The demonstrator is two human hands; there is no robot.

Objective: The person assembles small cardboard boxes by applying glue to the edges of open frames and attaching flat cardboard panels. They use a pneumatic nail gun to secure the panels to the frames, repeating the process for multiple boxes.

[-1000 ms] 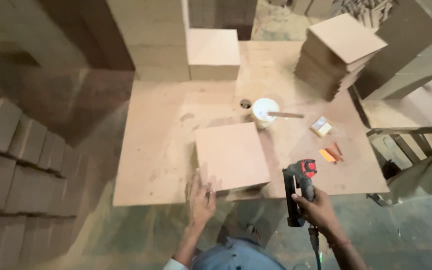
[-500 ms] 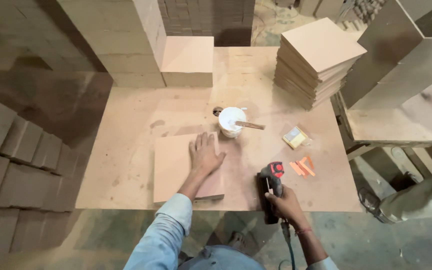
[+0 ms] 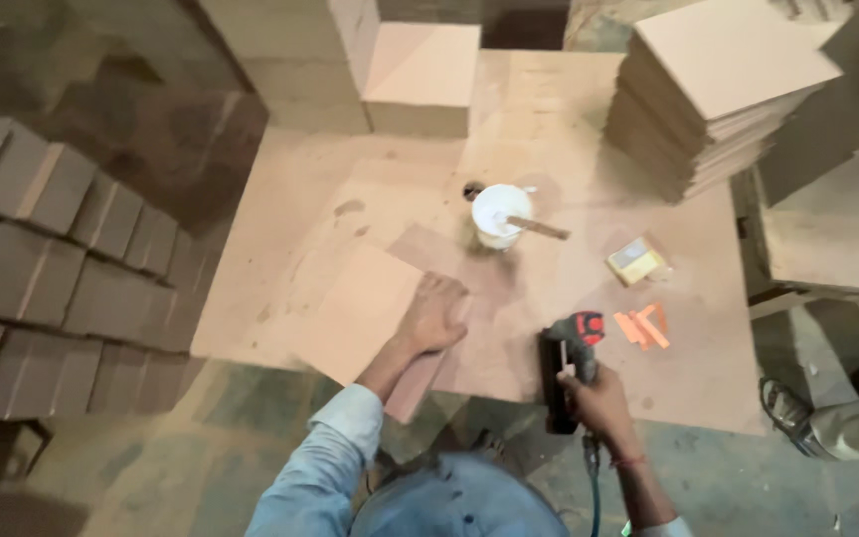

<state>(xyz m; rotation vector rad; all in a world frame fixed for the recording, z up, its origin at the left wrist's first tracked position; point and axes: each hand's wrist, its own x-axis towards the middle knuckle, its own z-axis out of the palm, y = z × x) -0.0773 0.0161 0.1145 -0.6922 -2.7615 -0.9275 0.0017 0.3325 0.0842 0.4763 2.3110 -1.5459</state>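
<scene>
Brown board: a flat square board [image 3: 370,308] lies on the surface [image 3: 549,129], at its near edge, its near corner jutting past the edge.
Left hand: the left hand [image 3: 432,316] lies palm down, fingers spread flat, on the board's right side; it presses and grips nothing.
Right hand: the right hand [image 3: 592,396] is closed round the handle of a black and red power tool [image 3: 567,360], just right of the board, at the near edge.
White tub: a tub [image 3: 501,215] with a stick across its rim stands beyond the board, near it.
Yellow block: a small block [image 3: 636,261] lies well right of the board.
Orange pieces: small strips [image 3: 645,326] lie right of the board, just past the tool.
Board stacks: one stack [image 3: 723,89] stands far right of the board, a lower stack [image 3: 422,75] beyond it.
Other person: a shoe [image 3: 785,410] and trouser leg show on the floor, well right of the board.
</scene>
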